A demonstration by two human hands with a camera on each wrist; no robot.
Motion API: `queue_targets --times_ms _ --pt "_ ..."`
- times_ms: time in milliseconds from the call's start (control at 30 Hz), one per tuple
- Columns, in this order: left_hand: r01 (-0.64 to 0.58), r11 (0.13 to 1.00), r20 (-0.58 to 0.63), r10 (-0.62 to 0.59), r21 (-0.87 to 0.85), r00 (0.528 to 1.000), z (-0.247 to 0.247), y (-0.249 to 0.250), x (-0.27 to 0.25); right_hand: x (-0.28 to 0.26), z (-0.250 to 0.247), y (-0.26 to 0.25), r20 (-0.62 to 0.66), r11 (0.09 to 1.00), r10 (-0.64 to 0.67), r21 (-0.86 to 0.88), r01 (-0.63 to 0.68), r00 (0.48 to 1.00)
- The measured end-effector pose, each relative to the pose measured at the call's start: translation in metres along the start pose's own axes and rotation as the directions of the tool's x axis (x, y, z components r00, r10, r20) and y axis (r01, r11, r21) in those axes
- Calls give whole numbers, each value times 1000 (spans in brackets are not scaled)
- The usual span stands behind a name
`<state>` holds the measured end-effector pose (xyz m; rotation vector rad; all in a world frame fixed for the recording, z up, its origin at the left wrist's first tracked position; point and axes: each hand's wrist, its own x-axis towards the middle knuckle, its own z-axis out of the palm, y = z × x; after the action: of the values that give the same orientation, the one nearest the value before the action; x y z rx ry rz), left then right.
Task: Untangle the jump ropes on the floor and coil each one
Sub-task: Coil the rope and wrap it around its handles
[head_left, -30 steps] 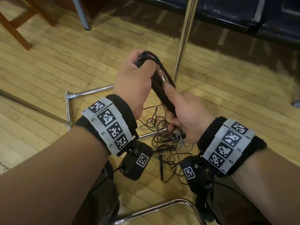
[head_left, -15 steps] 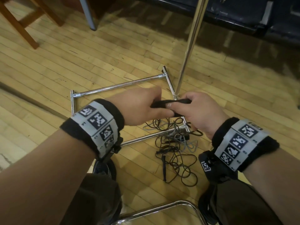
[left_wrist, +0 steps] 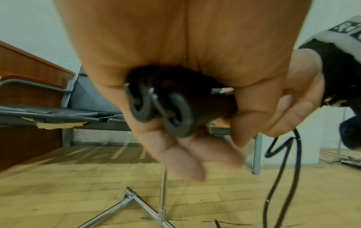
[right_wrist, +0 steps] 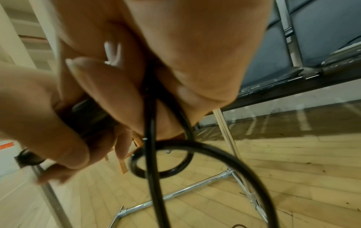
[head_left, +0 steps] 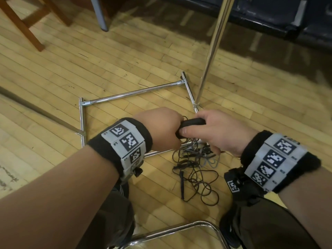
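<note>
Both hands hold a pair of black jump-rope handles (head_left: 193, 122) side by side, lying level above the floor. My left hand (head_left: 161, 126) grips their left end; the two round handle ends (left_wrist: 166, 108) show between its fingers. My right hand (head_left: 215, 130) grips the right end, thumb on top, and black rope (right_wrist: 152, 146) runs out of its grip in a loop. Below the hands a tangle of thin black rope (head_left: 195, 175) with a loose black handle (head_left: 182, 184) and a grey rope (head_left: 210, 162) lies on the wooden floor.
A chrome stand with a square base frame (head_left: 133, 93) and an upright pole (head_left: 212, 51) sits just beyond the hands; the tangle overlaps its near bar. Wooden chair legs (head_left: 23, 27) stand far left, dark seating (head_left: 269, 13) at the back, a chrome chair rail (head_left: 179, 229) at the bottom.
Both hands came down from chest height toward the floor, turning the handles from upright to level. The grip on the handles stayed.
</note>
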<state>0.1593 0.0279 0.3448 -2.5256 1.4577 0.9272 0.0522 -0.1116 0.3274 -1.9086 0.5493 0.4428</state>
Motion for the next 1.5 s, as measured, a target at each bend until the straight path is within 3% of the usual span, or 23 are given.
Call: queue_targets --times_ms 133,267,367,500,600,700,767,867,900,967,1033,1100,1200,1267,1367,1500 --pt "-34 994 -49 29 -105 998 -3 5 3 -4 -17 0 -45 998 -65 7 65 997" --pt "-23 994 -19 21 -109 1000 -4 6 5 -11 -22 -1 -68 968 -113 -231 95 991" --pt "0 996 33 3 -87 999 -2 6 4 -14 -26 -1 -94 956 -121 -281 91 988" --pt "-3 999 144 7 -33 990 2 9 2 -13 -31 -1 -169 952 -179 -277 128 969" --pt "-75 975 103 99 -209 990 -5 10 -1 -15 -34 -1 -258 974 -207 -144 174 944" --pt "-147 871 -33 149 -469 988 -15 7 -4 -12 -36 -1 -313 957 -113 220 188 943" --pt "-156 756 -141 85 -636 986 -18 5 -4 -10 -31 -7 -356 908 -47 375 189 933" --pt "-116 488 -189 -102 -865 977 -19 -1 -1 -5 -20 -11 -351 959 -16 259 113 936" --pt "-81 491 -182 -161 -867 970 -18 -4 1 -4 -16 -11 -295 974 -10 212 76 955" --pt "29 658 -195 -265 -753 945 -14 -7 6 -2 -11 -9 -153 991 24 135 -3 988" --pt "150 822 -219 -315 -550 923 -9 -9 9 -2 -9 -10 -70 988 -3 -155 -7 998" --pt "230 887 -182 -323 -401 929 -6 -9 10 -6 -8 -12 -9 894 -70 -445 59 997" --pt "286 934 -106 -313 -213 944 1 -6 10 -13 -6 -17 52 783 -131 -607 135 990" --pt "270 957 -36 -275 -105 961 6 4 11 -15 -6 -20 41 739 -152 -658 141 988" --pt "153 988 129 -153 14 980 14 21 11 -17 -12 -18 -31 765 -197 -630 134 980" --pt "10 1000 148 -10 3 989 6 36 2 -19 -20 -12 -184 785 -300 -604 133 936"
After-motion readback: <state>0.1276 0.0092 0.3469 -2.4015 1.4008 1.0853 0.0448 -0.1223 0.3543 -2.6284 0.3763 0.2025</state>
